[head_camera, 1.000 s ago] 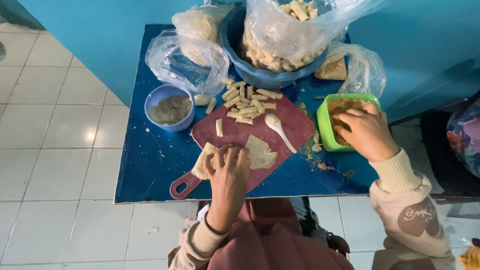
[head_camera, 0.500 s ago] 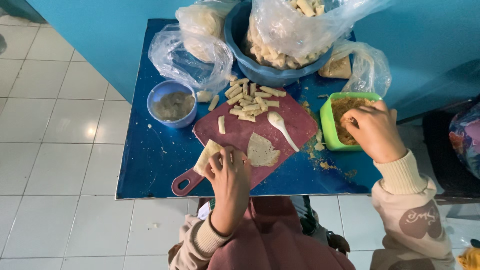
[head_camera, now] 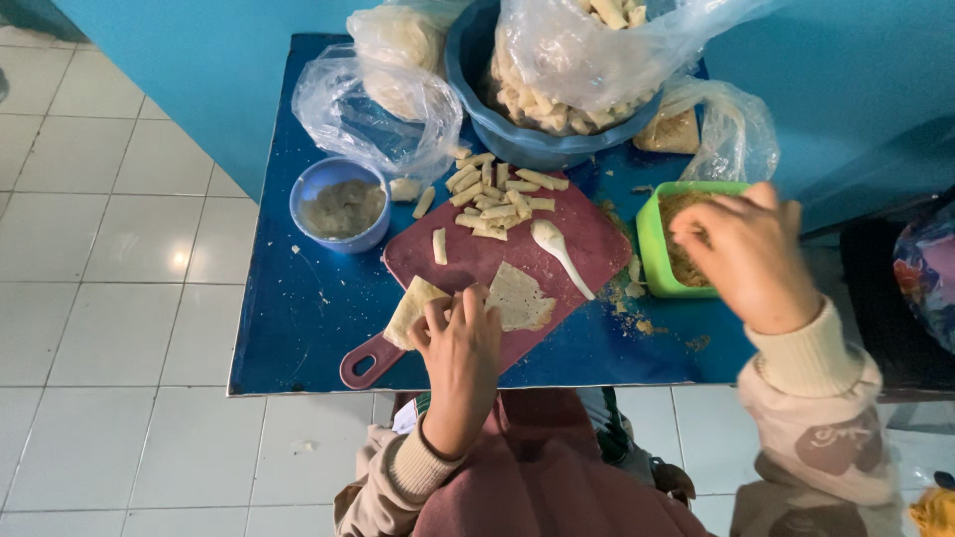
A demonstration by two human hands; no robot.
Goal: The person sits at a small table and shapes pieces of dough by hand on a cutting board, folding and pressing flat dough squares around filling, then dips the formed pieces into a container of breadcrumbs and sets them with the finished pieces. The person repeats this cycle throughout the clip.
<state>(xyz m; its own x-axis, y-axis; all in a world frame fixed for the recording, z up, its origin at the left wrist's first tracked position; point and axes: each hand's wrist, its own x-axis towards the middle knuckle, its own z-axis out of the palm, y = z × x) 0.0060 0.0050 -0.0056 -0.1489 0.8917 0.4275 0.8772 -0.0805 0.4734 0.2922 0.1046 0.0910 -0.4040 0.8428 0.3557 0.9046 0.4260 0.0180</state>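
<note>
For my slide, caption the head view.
Left hand presses a wrapper on the board; right hand reaches into green tub.

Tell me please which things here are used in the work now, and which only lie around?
In use:
- left hand pressing the wrapper sheet on the red cutting board
- right hand reaching into the green container of filling
- second wrapper

Lying about:
- white spoon
- finished rolls
- small blue bowl
- big blue basin
- plastic bags
</note>
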